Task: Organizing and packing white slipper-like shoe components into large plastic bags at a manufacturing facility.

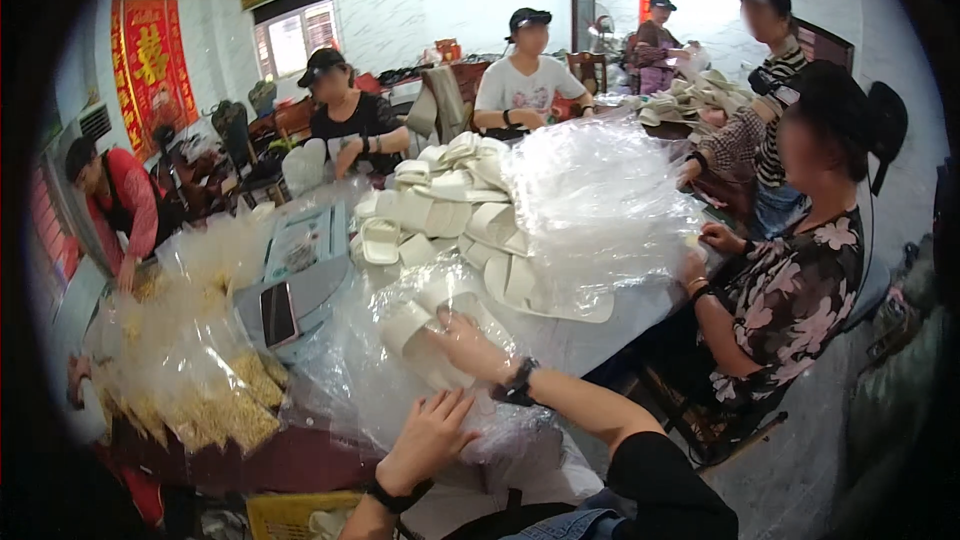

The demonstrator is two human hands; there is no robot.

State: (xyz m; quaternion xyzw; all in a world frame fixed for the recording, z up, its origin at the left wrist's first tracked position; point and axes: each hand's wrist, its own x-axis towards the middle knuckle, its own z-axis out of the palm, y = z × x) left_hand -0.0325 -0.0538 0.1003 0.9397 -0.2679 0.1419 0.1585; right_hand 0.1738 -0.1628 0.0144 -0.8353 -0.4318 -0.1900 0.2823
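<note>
At the near table edge, my right hand (pixel 472 348) is closed around a pair of whitish slippers (pixel 404 328). Clear film surrounds the slippers and partly blurs their outline. Below it, my left hand (pixel 432 437) rests at the near side of a clear plastic bag (pixel 365 380), its fingers bent over the film and its thumb hidden. Just beyond my hands rises a heap of cream slippers (pixel 435 215). To its right lies a stack of clear plastic bags (pixel 600 200).
Bags of yellowish strands (pixel 210 390) cover the table's left end. A dark phone (pixel 279 314) lies by a grey-blue tray (pixel 325 230). Several people work around the table; one in a floral top (pixel 790 310) sits close on the right. A yellow crate (pixel 295 515) stands below the edge.
</note>
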